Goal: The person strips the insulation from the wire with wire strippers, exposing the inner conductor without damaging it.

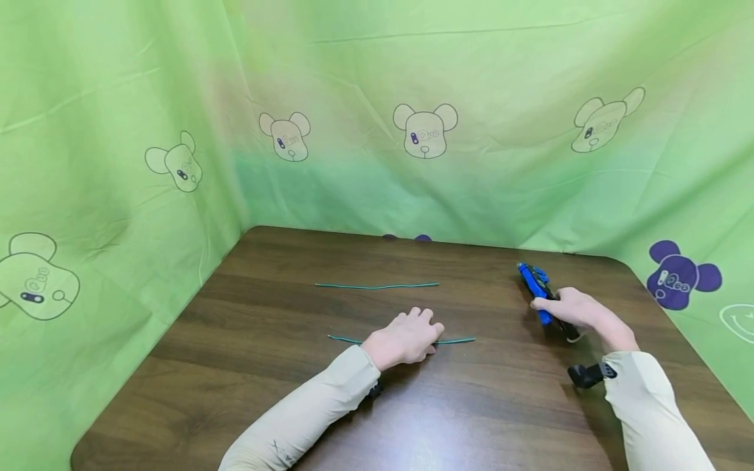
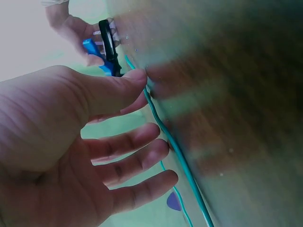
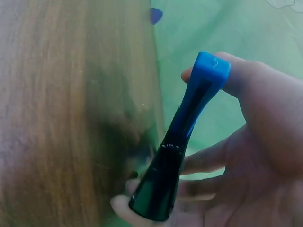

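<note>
My left hand (image 1: pixel 406 337) is over the nearer green wire (image 1: pixel 456 341). In the left wrist view the thumb and index finger pinch this wire (image 2: pixel 176 144) near its far part, while the other fingers spread loosely beside it. Farther back on the table lies a second green wire (image 1: pixel 377 286), nearly straight. My right hand (image 1: pixel 580 309) grips a blue and black wire stripper (image 1: pixel 535 284) at the right side of the table. Its blue handle end (image 3: pixel 213 68) and dark handle (image 3: pixel 158 189) show in the right wrist view; its head is hidden there.
The brown wooden table (image 1: pixel 235 366) has rounded corners and meets a green printed curtain (image 1: pixel 365 190) at its back and left edges. A dark wrist camera (image 1: pixel 586 375) hangs by my right wrist.
</note>
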Motion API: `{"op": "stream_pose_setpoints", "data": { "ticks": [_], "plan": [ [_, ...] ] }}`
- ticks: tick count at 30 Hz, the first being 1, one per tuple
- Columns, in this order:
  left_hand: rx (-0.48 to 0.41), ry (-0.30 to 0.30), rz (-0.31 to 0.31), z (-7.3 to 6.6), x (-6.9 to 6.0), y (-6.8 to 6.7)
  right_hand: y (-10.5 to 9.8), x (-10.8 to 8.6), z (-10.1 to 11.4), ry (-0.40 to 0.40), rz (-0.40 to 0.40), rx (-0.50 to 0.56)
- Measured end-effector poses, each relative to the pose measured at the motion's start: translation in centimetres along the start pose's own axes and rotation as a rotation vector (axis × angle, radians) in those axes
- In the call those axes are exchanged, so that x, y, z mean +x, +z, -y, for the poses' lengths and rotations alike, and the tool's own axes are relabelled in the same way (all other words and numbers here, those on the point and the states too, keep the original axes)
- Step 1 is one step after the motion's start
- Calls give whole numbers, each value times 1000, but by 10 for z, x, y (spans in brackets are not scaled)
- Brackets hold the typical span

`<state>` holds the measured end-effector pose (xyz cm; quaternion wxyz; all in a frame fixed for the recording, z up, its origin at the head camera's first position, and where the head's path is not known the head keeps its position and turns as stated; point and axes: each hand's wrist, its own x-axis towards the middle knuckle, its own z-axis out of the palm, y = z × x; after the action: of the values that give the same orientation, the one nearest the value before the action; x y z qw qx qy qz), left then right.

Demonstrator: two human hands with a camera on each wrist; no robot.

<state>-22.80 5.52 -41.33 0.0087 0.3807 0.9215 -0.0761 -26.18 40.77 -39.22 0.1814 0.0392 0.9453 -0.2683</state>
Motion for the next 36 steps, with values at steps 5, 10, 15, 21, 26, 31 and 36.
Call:
{"op": "stream_pose_setpoints", "data": {
  "ticks": [5, 10, 15, 21, 26, 31, 36],
  "plan": [
    [5, 3, 9, 0, 1, -1, 0, -1, -2, -8, 52, 228],
    [12, 5, 20, 0, 1, 0, -1, -1, -3, -14, 74, 356],
    [28, 20, 21, -1, 1, 0, 0, 4, -2, -12, 40, 364],
    [-10, 13, 56, 1, -1, -4, 1, 9, -1, -14, 27, 410],
    [-43, 11, 65, 3, -2, -10, 1, 9, 3, -40, 23, 479],
    [-95, 28, 66, 6, -2, -13, 4, 9, 6, -85, 11, 548],
    [-176, 62, 52, 11, -5, -15, 6, 11, 8, -156, -17, 596]
  ]
}}
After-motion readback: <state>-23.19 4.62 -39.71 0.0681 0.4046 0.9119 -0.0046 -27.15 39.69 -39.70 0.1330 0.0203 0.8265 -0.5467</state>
